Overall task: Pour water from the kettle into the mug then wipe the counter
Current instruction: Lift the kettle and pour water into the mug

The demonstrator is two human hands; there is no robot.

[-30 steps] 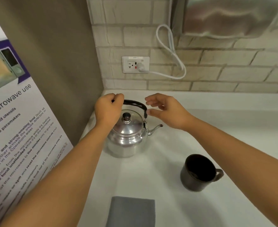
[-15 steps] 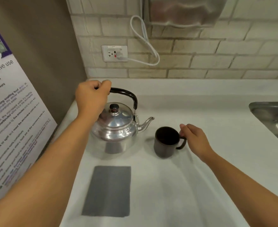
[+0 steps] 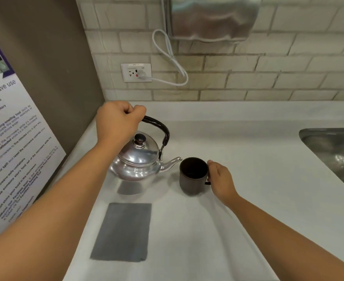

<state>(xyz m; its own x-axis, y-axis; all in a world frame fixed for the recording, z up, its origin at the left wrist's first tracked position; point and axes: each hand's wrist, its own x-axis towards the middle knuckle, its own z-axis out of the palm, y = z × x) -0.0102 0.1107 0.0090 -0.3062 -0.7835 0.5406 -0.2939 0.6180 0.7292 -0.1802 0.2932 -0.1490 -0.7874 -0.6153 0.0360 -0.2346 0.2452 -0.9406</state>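
Left hand: the left hand (image 3: 119, 120) is a closed fist wrapped around the near-left end of the black handle (image 3: 159, 126), knuckles up, forearm running in from the lower left
Kettle: the shiny metal kettle (image 3: 136, 159) hangs from that fist, tipped slightly toward the right; a shadow on the counter below its base suggests it is raised clear, though contact cannot be ruled out
Spout: the spout (image 3: 172, 163) points right, its tip just beside the left rim of the mug and about level with it
Right hand: the right hand (image 3: 219, 179) is curled around the mug's handle on the mug's right side, fingers narrow and bent, steadying it
Mug: the dark mug (image 3: 193, 175) stands upright on the white counter (image 3: 248, 159), mouth open to the camera; whether it holds water cannot be told
Key relation: the kettle's long axis, handle to spout, runs left to right, straight at the mug, so pouring likely calls only for a further tilt to the right
Cloth: a flat grey cloth (image 3: 121, 232) lies on the counter nearer the person, below the kettle, untouched
Sink: a steel sink (image 3: 333, 151) sits at the far right, well apart from the mug
Stage: judged as just short of pouring; wiping not yet begun
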